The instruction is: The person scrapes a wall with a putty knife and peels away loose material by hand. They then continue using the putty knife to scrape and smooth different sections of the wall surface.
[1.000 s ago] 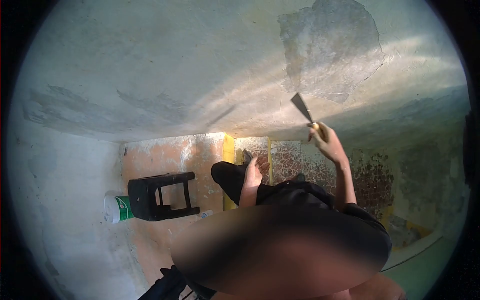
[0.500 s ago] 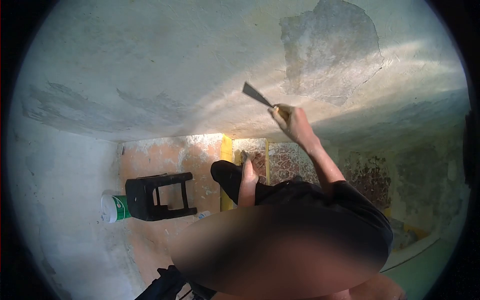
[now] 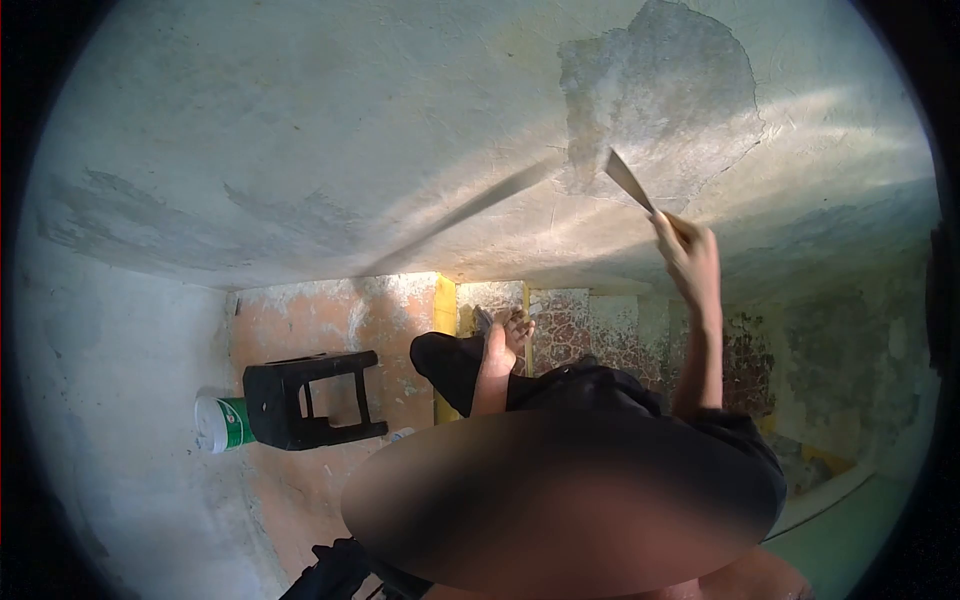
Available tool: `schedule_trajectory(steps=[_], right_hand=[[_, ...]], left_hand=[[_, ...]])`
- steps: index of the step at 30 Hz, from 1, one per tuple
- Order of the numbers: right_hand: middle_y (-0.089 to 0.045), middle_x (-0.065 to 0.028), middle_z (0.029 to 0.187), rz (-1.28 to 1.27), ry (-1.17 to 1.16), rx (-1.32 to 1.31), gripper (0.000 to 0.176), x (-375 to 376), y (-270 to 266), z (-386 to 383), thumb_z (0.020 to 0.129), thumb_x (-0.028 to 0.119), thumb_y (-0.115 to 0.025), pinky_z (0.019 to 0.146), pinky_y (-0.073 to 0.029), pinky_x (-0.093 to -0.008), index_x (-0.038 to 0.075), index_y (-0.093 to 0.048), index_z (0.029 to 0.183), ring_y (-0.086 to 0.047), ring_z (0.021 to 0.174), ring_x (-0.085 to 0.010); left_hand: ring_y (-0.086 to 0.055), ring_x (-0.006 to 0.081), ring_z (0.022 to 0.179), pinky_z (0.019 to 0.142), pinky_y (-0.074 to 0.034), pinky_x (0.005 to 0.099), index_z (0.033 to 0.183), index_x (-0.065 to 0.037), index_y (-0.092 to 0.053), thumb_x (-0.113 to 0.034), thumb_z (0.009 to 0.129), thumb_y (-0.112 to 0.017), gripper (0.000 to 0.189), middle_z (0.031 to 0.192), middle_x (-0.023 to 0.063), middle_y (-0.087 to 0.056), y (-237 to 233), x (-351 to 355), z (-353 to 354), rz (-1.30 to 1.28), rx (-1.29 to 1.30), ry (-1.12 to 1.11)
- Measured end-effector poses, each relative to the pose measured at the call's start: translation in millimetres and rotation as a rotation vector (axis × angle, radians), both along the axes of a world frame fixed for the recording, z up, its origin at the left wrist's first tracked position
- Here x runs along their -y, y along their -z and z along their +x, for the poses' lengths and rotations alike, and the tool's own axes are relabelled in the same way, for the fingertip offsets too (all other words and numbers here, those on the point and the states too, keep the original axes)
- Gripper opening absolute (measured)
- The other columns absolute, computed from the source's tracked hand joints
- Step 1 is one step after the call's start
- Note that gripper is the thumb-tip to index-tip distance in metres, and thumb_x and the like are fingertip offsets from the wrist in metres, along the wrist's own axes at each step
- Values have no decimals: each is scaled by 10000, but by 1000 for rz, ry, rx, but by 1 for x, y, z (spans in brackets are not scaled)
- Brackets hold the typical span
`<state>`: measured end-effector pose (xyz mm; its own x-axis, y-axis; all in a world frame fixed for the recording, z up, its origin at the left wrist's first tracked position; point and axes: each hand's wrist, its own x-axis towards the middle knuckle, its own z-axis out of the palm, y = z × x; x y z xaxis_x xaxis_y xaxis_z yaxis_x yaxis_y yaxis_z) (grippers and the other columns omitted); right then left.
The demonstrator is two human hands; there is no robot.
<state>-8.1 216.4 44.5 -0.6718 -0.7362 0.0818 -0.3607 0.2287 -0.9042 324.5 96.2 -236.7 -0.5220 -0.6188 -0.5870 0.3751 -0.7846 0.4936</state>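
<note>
My right hand (image 3: 686, 256) is raised and shut on the handle of a putty knife (image 3: 630, 182). Its flat metal blade touches the pale green wall (image 3: 300, 130) at the lower edge of a large grey patch of bare plaster (image 3: 660, 95). The knife casts a long shadow across the wall to the left. My left hand (image 3: 512, 330) rests low on my black-clad knee (image 3: 445, 362), fingers loosely apart, with nothing visible in it. My black shirt fills the lower middle of the view.
A black plastic stool (image 3: 305, 400) stands on the reddish floor (image 3: 330, 330) at the left, with a white and green bucket (image 3: 222, 422) beside it. A yellow strip (image 3: 447, 300) runs along the floor by the wall. Patterned tiles (image 3: 620, 330) lie to the right.
My right hand swept the putty knife left along the wall, then back right and up to the edge of the bare patch. My left hand stayed on the knee.
</note>
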Motion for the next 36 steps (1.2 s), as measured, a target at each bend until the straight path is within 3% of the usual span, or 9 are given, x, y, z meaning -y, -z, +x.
schedule_trajectory(steps=[4,7,10,12,17,18,25,29,36], right_hand=[[-676,-80,672,-92,-320,0,438,126,8,61,1044,367,-564,454,-418,-274,-25,-726,1151,-495,490,-107],[-685,-108,672,-122,-586,22,390,135,-25,121,1015,345,-635,445,-404,-307,-7,-740,1144,-473,478,-126],[-594,-62,584,-322,-526,-62,419,116,-16,128,1045,343,-571,454,-382,-326,-35,-732,1127,-436,473,-114],[-584,-25,586,104,-396,172,407,80,-25,96,1035,344,-591,432,-346,-302,-24,-739,1129,-439,474,-93],[-575,10,593,-16,135,205,346,-4,-17,21,1000,318,-653,416,-288,-239,10,-761,1115,-430,461,-50],[-588,3,602,-24,149,242,352,-13,-24,18,1001,319,-651,413,-289,-241,8,-757,1125,-431,462,-49],[-608,-1,643,-40,-84,245,391,108,1,51,994,370,-659,404,-305,-240,14,-752,1127,-429,463,-50],[-615,-13,638,-181,-291,126,377,95,-45,102,991,329,-678,490,-322,-280,-29,-761,1080,-450,542,-77],[-623,-28,636,-43,135,83,390,13,-27,44,1019,311,-626,466,-302,-290,-42,-740,1141,-451,533,-70]], left_hand=[[-671,285,1018,914,-548,440,1118,-108,-656,-329,1006,-594,255,1054,48,-704,-4,4,1,-9,48,-25],[-661,262,1007,917,-521,424,1103,-119,-656,-362,977,-642,274,1070,49,-690,-12,2,9,-62,10,-43],[-655,270,1023,939,-516,433,1114,-118,-652,-355,987,-624,269,1068,38,-693,-13,-8,16,-19,64,-91],[-659,285,1017,952,-521,441,1117,-108,-655,-338,1003,-600,262,1062,36,-695,-5,-9,23,40,85,-114],[-643,279,1057,955,-527,449,1165,-124,-646,-344,994,-611,280,1144,29,-674,26,0,24,133,67,20],[-686,274,982,934,-536,419,1135,-132,-640,-443,976,-639,350,1086,18,-693,6,-1,14,89,107,24],[-683,250,964,876,-560,390,1117,-110,-631,-363,1005,-585,281,1078,48,-686,-4,35,3,-22,9,12],[-675,269,981,883,-552,388,1111,-117,-614,-347,1009,-558,258,1069,48,-675,-22,42,-2,23,152,-33],[-630,285,1056,973,-516,427,1167,-103,-594,-397,1011,-539,337,1142,47,-623,-14,25,-1,95,200,-8]])
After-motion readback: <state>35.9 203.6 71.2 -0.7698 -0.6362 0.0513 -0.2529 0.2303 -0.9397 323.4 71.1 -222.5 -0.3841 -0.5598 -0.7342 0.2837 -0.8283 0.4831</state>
